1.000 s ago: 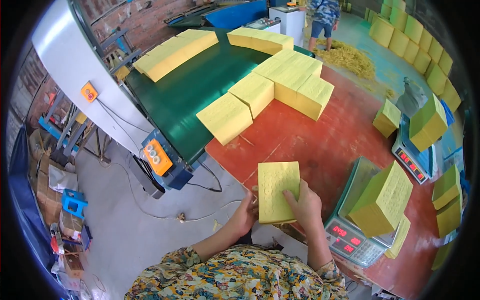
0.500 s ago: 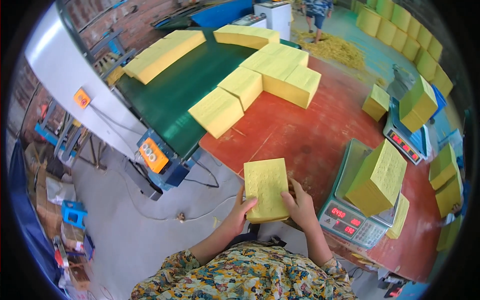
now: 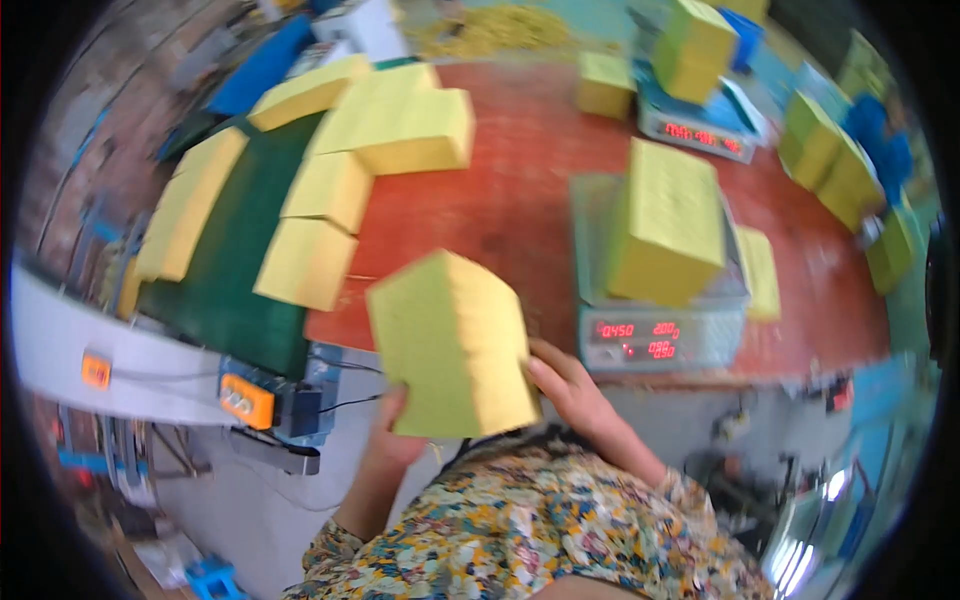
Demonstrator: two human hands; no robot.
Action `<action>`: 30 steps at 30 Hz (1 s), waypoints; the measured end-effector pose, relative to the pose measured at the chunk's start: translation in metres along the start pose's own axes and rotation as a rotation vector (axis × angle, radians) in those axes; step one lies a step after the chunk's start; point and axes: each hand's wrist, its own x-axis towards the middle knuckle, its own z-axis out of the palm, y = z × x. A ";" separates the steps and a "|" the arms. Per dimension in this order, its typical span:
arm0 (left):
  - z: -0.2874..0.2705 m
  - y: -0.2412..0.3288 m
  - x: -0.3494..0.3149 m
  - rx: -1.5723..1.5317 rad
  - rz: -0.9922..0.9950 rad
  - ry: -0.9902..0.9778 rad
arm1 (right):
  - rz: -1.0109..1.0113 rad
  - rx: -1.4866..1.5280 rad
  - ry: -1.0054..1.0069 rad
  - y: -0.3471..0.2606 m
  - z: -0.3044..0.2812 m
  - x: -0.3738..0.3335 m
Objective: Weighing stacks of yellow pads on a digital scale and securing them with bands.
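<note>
A thick stack of yellow paper (image 3: 420,350) is held in front of my body, tilted so that its broad face and one sheet-edge side show. My left hand (image 3: 397,437) grips its lower left, with the fingers mostly hidden behind it. My right hand (image 3: 568,388) closes on its right side near the lower corner. To the right, a taller stack of yellow paper (image 3: 668,225) rests on the pan of a digital scale (image 3: 655,340) with lit red digits. Both scale and held stack are beside or over the near edge of the red table (image 3: 500,215).
More yellow stacks (image 3: 315,262) line the left of the table beside a green conveyor belt (image 3: 225,240). A thin yellow bundle (image 3: 760,275) lies right of the scale. Farther back stands a second scale (image 3: 700,130) with a stack. At far right, a person's blue-clothed arm (image 3: 880,140) is among stacks.
My view has swung to the right, so the table and scales sit further left. The held stack has been tipped from face-up to show its side, and both hands have shifted their hold.
</note>
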 end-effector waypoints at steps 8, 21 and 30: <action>0.197 0.053 0.157 0.227 0.042 -0.041 | -0.205 0.013 0.330 -0.129 -0.115 0.037; 0.249 0.044 0.275 0.605 -0.130 -0.120 | -0.137 0.100 0.388 -0.114 -0.201 0.082; 0.254 0.038 0.280 0.739 -0.171 -0.035 | -0.132 0.016 0.512 -0.110 -0.202 0.076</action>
